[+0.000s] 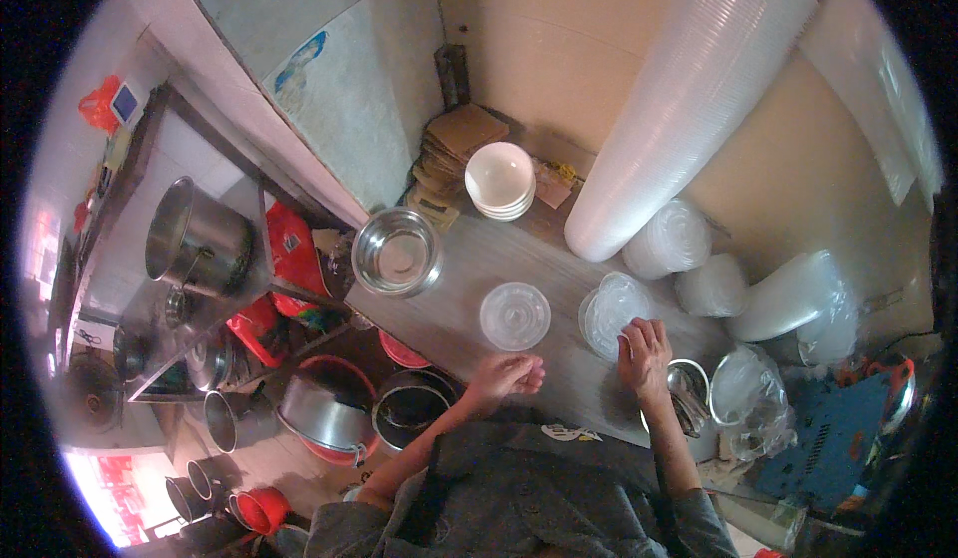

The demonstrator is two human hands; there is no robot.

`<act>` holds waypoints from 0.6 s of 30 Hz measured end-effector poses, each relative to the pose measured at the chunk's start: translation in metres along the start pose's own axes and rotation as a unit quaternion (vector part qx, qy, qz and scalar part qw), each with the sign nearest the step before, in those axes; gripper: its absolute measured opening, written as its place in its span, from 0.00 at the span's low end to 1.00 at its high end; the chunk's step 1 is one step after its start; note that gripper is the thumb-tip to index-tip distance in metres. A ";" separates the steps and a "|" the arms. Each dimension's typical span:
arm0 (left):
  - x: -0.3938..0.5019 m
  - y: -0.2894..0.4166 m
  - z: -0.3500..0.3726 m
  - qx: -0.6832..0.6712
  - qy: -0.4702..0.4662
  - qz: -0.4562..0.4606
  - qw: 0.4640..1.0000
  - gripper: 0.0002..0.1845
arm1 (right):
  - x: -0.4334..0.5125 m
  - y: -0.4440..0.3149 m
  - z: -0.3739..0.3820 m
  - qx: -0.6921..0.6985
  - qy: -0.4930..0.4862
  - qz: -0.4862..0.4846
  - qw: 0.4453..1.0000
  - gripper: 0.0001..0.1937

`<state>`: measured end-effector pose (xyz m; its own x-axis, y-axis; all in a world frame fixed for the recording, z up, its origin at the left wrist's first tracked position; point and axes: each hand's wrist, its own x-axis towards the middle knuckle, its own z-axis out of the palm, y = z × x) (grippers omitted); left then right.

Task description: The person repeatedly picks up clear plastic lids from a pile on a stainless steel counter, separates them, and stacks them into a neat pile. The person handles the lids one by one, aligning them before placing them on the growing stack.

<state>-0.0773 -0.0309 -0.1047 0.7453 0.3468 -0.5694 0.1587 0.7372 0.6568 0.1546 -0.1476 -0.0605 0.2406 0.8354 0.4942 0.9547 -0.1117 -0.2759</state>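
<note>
My left hand [516, 375] hovers by the table's front edge, its fingers loosely curled and nothing visible in them. Just beyond it a round, clear plastic container or lid [515, 317] rests on the wooden tabletop [479, 258]. Further right, the fingertips of my right hand [645, 352] pinch the near edge of a clear plastic lid [620, 305]. That lid lies tilted over other round clear plastic pieces, whose number I cannot make out.
Steel bowls [397, 252] and stacked white bowls [500, 176] stand at the back left. A tall sleeve of nested clear plastic containers [696, 109] leans against the wall. Wrapped plastic stacks [667, 240] and a container of spoons [685, 397] are on the right. Pots [329, 408] sit below left.
</note>
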 end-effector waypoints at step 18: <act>-0.005 -0.011 -0.016 0.225 0.115 0.125 0.960 0.13 | 0.017 -0.075 0.105 0.143 -0.134 -0.146 0.970 0.07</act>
<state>-0.0936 -0.0317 -0.1172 0.6425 0.6364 -0.4268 0.2958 0.3079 0.9043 0.0684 -0.0686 -0.1176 -0.1239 0.9233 0.3637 0.8788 0.2723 -0.3920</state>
